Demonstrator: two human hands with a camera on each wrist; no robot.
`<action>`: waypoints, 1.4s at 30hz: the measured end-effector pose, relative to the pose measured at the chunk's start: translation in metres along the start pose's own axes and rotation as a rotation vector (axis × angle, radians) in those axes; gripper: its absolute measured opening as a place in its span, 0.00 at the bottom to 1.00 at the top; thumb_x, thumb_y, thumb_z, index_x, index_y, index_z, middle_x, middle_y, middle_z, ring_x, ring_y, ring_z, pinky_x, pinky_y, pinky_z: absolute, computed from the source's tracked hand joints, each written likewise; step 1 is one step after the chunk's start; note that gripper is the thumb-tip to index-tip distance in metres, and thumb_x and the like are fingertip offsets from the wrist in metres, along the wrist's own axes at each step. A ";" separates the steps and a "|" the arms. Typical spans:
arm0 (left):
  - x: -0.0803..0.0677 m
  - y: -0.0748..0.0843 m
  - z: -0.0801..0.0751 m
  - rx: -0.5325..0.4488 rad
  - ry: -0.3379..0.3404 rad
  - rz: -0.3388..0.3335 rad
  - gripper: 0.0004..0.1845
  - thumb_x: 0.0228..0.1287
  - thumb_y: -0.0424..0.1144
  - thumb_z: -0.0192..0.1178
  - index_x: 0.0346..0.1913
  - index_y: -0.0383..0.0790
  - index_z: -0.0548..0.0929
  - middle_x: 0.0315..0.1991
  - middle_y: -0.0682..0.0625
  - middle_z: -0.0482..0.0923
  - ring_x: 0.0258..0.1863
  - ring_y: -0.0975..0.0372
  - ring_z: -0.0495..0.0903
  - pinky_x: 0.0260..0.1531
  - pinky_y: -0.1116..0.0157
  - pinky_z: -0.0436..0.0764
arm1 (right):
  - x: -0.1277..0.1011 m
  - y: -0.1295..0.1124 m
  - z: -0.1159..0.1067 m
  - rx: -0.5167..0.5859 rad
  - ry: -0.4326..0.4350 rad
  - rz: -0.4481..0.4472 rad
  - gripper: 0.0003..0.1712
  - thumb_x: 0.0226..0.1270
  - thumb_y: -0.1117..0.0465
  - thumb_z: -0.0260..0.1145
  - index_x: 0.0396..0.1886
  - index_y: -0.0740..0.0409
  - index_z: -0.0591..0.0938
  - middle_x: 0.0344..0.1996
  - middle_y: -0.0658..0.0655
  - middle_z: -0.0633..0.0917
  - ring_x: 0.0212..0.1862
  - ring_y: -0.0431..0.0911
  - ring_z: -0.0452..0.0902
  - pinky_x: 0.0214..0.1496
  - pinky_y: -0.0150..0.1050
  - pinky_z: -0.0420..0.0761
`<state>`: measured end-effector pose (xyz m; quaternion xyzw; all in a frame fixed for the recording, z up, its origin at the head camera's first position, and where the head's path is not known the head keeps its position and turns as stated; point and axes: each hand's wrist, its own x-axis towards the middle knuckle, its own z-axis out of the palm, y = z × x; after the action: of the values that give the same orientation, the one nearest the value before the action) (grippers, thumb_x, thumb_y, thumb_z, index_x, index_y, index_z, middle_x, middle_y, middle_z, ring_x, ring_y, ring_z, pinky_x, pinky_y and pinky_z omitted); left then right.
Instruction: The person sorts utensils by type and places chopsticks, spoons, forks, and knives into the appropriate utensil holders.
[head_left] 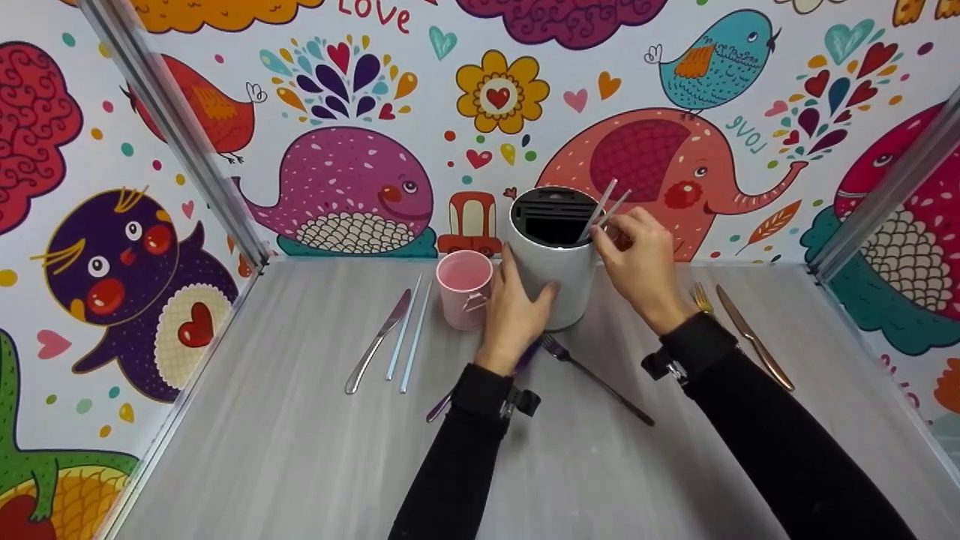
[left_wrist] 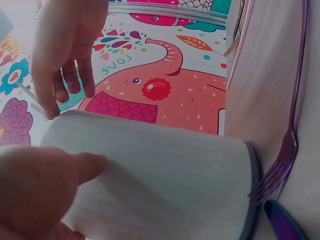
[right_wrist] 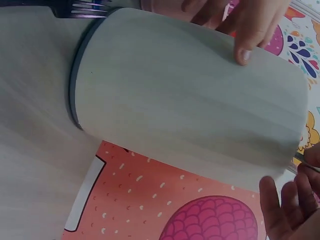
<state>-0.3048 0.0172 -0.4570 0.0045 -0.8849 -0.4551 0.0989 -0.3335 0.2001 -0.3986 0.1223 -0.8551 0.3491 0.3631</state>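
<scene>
Left hand grips the side of the white cylindrical holder, thumb and fingers curled round its wall; the left wrist view shows the thumb flat on the white wall. Right hand is at the holder's rim, pinching two pale chopsticks whose lower ends sit in the holder's dark slotted top (upper ends lean toward the back wall). The right wrist view shows only the fingertips by the rim; the chopsticks are barely visible there.

The holder stands upright at mid-desk, near the back wall, touching or just beside one pink mug on its left.

Count on the desk: one silver knife and two more pale chopsticks lying side by side left of the mug; one dark fork in front of the holder, tines close to its base; one purple-handled utensil partly hidden under the left wrist (type unclear); one gold fork and one gold knife to the right, partly behind the right forearm.
</scene>
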 end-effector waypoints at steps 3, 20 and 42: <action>0.000 0.000 0.000 0.004 0.003 0.002 0.54 0.62 0.58 0.64 0.81 0.47 0.43 0.77 0.39 0.57 0.74 0.49 0.64 0.71 0.51 0.66 | -0.002 0.001 0.003 -0.013 -0.002 0.000 0.13 0.66 0.53 0.69 0.33 0.60 0.88 0.26 0.55 0.79 0.28 0.44 0.72 0.30 0.32 0.68; 0.000 0.000 -0.001 0.001 0.008 0.009 0.53 0.62 0.57 0.64 0.81 0.46 0.44 0.76 0.39 0.58 0.73 0.49 0.66 0.70 0.51 0.67 | -0.010 0.007 0.006 -0.038 0.020 -0.020 0.13 0.67 0.52 0.67 0.35 0.57 0.89 0.26 0.54 0.81 0.30 0.43 0.73 0.33 0.33 0.70; 0.000 0.001 -0.002 -0.036 -0.015 -0.001 0.53 0.63 0.56 0.64 0.81 0.47 0.42 0.78 0.41 0.54 0.75 0.50 0.62 0.73 0.50 0.63 | -0.008 0.043 -0.042 -0.084 -0.089 0.134 0.13 0.68 0.54 0.64 0.39 0.57 0.89 0.30 0.55 0.86 0.31 0.43 0.74 0.31 0.27 0.69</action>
<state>-0.3040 0.0163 -0.4556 -0.0003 -0.8774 -0.4709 0.0920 -0.3251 0.2599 -0.4059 0.0648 -0.8907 0.3307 0.3052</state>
